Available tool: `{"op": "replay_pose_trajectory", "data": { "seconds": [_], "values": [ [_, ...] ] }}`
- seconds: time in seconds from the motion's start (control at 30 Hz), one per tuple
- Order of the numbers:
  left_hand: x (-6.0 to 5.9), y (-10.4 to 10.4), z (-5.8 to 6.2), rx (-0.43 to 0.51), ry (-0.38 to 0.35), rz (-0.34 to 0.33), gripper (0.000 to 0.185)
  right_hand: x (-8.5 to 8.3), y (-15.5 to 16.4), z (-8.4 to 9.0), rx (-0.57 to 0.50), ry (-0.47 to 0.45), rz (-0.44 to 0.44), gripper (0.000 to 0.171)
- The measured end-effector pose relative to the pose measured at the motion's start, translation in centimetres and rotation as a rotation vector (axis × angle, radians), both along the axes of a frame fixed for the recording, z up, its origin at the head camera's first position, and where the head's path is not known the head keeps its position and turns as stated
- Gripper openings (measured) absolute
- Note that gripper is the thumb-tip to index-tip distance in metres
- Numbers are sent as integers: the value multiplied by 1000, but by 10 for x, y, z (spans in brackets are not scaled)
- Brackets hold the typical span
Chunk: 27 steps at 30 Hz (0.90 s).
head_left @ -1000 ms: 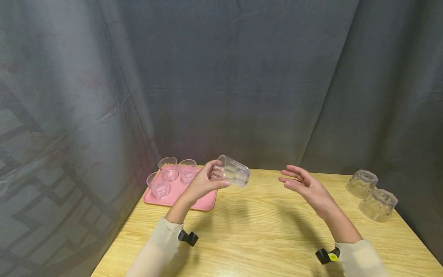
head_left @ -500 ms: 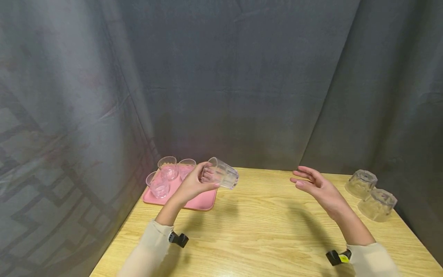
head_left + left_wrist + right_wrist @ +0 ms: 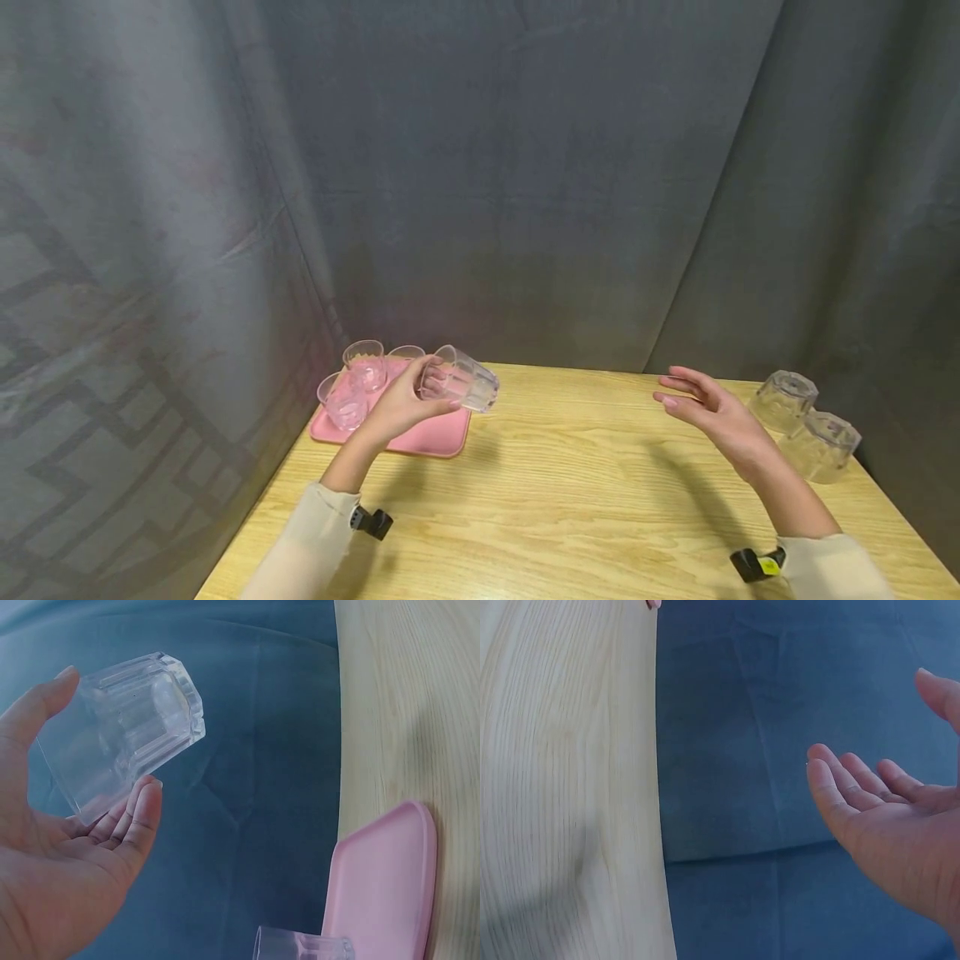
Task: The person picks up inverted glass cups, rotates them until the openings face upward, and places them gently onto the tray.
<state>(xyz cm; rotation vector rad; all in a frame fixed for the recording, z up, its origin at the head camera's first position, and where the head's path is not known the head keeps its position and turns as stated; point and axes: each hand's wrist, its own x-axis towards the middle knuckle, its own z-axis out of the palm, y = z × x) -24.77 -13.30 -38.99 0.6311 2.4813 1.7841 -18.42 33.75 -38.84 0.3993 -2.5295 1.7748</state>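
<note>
My left hand (image 3: pixel 401 407) grips a clear plastic cup (image 3: pixel 468 383) around its sides, thumb on one side and fingers on the other. The cup is tilted onto its side in the air, its faceted base pointing right and its rim toward the palm, as the left wrist view also shows (image 3: pixel 139 724). Behind and left of this hand lies a pink tray (image 3: pixel 435 435) bearing several upright clear cups (image 3: pixel 347 410), one partly hidden by the hand. My right hand (image 3: pixel 723 421) is raised over the table with relaxed fingers and nothing in it, near two upside-down clear cups (image 3: pixel 821 446).
The light wooden table (image 3: pixel 570 500) extends between the tray and the two overturned cups. A grey curtain (image 3: pixel 495 183) hangs along its back edge and at both sides. The tray sits at the back left, close to the curtain.
The left hand has carried the tilted cup leftward, toward and partly over the tray. The right hand has moved to the right, nearer the overturned cups.
</note>
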Motion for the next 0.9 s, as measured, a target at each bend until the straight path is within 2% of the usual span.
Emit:
{"op": "replay_pose_trajectory", "data": {
  "seconds": [0.27, 0.47, 0.53, 0.73, 0.9],
  "values": [
    [2, -9, -2, -30, -24, 43, 87, 4, 19, -4, 55, -6, -39, 66],
    [4, -16, -4, -75, -57, 130, 97, 7, 35, -6, 114, -39, -92, 69],
    [4, -18, -5, -83, -62, 152, 97, 8, 40, -7, 145, -57, -108, 72],
    [2, -25, -8, -87, -59, 162, 90, 10, 53, -13, 237, -73, -152, 75],
    [1, -32, -9, -127, -69, 193, 89, 12, 66, -16, 269, -99, -157, 77]
  ]
}}
